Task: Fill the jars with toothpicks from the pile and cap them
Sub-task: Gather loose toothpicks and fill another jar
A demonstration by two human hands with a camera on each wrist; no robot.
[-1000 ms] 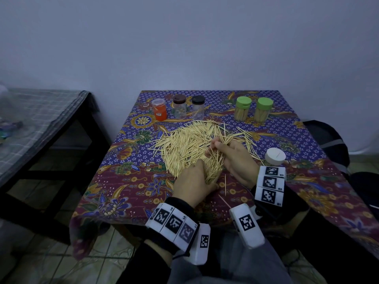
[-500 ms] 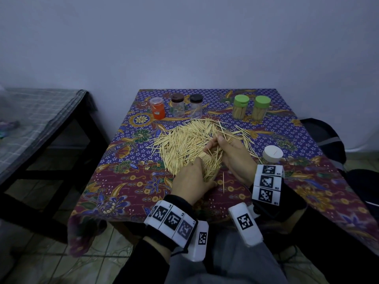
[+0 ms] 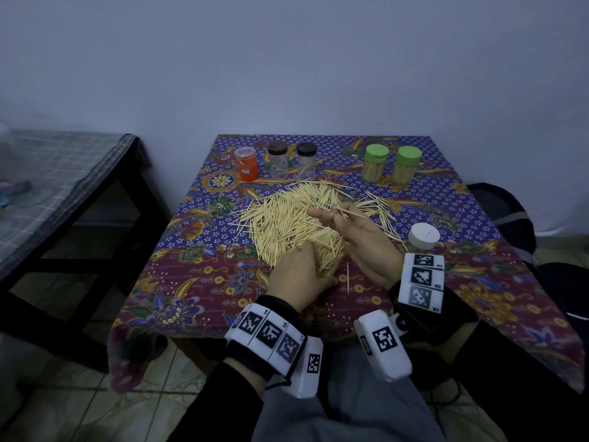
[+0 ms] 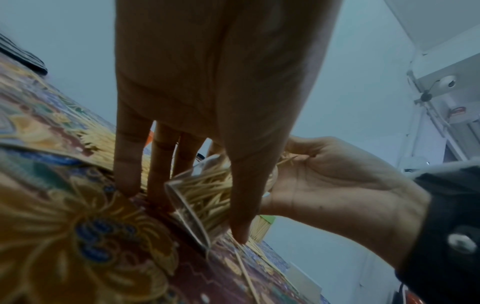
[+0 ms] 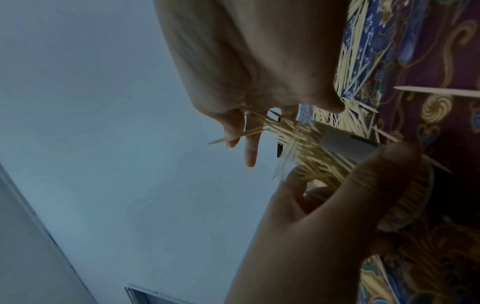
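Note:
A big pile of toothpicks (image 3: 293,215) lies in the middle of the patterned tablecloth (image 3: 197,282). At its near edge my left hand (image 3: 302,269) grips a clear jar (image 4: 192,197), tilted on its side and partly filled with toothpicks; thumb and fingers wrap its wall. My right hand (image 3: 338,215) hovers just above the jar's mouth, palm turned inward, pinching a few toothpicks (image 5: 249,131) between thumb and fingers. A white cap (image 3: 424,236) stands to the right of the hands.
Two green-capped jars (image 3: 376,167) (image 3: 406,167) full of toothpicks stand at the back right. An orange jar (image 3: 247,164) and two dark-capped jars (image 3: 277,159) (image 3: 306,159) stand at the back left. A loose toothpick (image 3: 347,279) lies between my wrists. A second table (image 3: 63,173) is at left.
My right hand has lifted off the jar's mouth and spread its fingers, keeping only a few toothpicks. The left hand and jar have stayed in place.

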